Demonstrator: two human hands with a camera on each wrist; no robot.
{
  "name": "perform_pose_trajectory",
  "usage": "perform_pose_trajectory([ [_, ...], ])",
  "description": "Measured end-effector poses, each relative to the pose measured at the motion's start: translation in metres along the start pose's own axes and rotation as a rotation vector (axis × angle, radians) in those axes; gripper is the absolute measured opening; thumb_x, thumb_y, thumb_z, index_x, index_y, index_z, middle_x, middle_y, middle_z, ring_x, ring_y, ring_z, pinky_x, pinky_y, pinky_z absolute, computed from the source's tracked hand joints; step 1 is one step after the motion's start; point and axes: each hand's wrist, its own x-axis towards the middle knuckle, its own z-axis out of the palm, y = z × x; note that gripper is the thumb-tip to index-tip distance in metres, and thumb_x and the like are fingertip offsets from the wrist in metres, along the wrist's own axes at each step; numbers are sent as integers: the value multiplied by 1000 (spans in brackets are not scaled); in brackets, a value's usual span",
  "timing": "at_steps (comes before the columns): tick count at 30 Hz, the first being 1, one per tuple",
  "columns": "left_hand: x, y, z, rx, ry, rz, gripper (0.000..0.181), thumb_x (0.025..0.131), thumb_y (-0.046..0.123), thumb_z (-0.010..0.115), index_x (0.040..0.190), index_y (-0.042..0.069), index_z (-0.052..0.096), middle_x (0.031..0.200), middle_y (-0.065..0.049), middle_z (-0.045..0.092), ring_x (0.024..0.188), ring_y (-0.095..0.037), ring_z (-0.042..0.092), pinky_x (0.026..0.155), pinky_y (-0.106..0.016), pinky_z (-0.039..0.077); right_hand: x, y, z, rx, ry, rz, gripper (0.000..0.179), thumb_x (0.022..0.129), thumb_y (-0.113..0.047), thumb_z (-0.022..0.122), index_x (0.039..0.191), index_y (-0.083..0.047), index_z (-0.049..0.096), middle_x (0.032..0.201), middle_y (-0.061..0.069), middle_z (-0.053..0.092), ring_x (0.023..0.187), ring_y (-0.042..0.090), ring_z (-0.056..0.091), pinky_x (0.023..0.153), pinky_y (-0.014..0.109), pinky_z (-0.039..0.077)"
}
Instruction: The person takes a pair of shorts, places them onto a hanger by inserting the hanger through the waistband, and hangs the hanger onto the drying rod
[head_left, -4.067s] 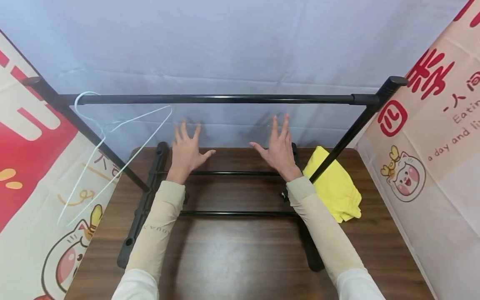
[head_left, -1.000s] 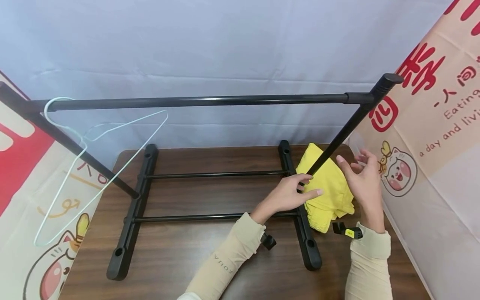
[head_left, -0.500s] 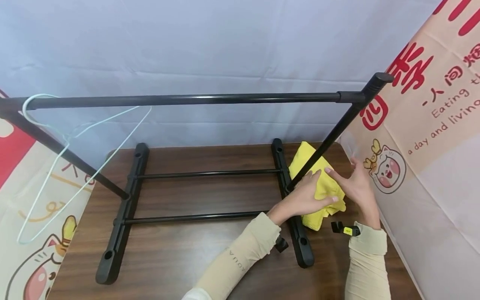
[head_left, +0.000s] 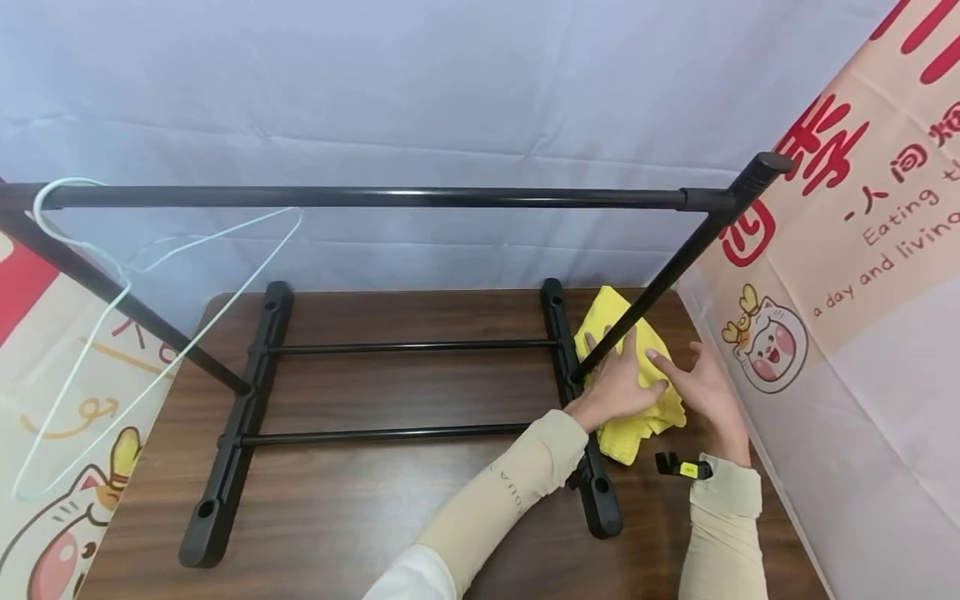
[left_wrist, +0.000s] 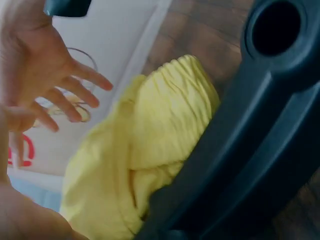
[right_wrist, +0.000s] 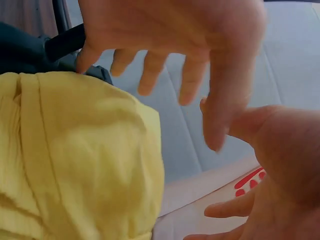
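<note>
Two beige sleeves are seen reaching in; on the left sleeve (head_left: 495, 510) a short line of dark lettering is printed, turned away and not surely readable. At the right wrist a small black device (head_left: 667, 463) is worn, its yellow label too small to be read.

Beyond the sleeves, the left hand (head_left: 618, 383) is held over a folded yellow cloth (left_wrist: 150, 140), fingers spread wide; the right hand (head_left: 708, 396) is held on the cloth's right, fingers also spread. Nothing is seen to be gripped; whether the cloth is touched cannot be told. A few seconds ago both hands were held inside the rack frame; now they have been brought to the cloth, and the gap between them has narrowed over the last half-second. The cloth seems, from this, to be the object of the work, with handling barely begun.

The cloth lies on the brown wooden table (head_left: 337, 517), just outside the right foot (head_left: 562, 333) of a black rack (head_left: 420, 197). From the rack's top bar, at far left, a pale hanger (head_left: 185, 350) is hung, bare.

Farthest back, a plain pale sheet (head_left: 420, 100) is hung. On the right-hand panel (head_left: 885, 350), red characters including 季, smaller 人间, and "a day and living" can be read; "Eating" is followed by a cut-off word.
</note>
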Motion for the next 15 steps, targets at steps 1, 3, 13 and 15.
perform_pose_trajectory([
  [1,2,-2,2,0,14,-4,104,101,47,63,169,13,-9,171,-13,34,164,-41,13,131,-66,2,1,2,1,7,-17,16,109,103,-59,56,164,9,-3,167,43,7,151,63,22,116,76,32],
  [3,6,-5,6,-14,23,-35,107,100,46,64,168,15,-13,172,-12,32,164,-44,6,130,-68,3,2,4,1,27,-62,52,111,102,-64,52,164,9,-5,168,42,4,152,62,22,117,73,33],
  [13,7,-13,18,-108,29,-197,104,100,42,66,169,12,-6,175,-26,-12,163,-47,-12,133,-56,18,9,26,9,109,-119,199,118,98,-76,44,164,5,-11,172,35,-2,157,55,19,121,70,30],
  [15,6,-16,21,-133,33,-213,104,101,42,66,169,11,-6,175,-25,-13,164,-43,-10,133,-52,19,11,33,12,123,-123,214,119,98,-77,44,164,4,-12,172,34,-3,158,55,16,122,71,29],
])
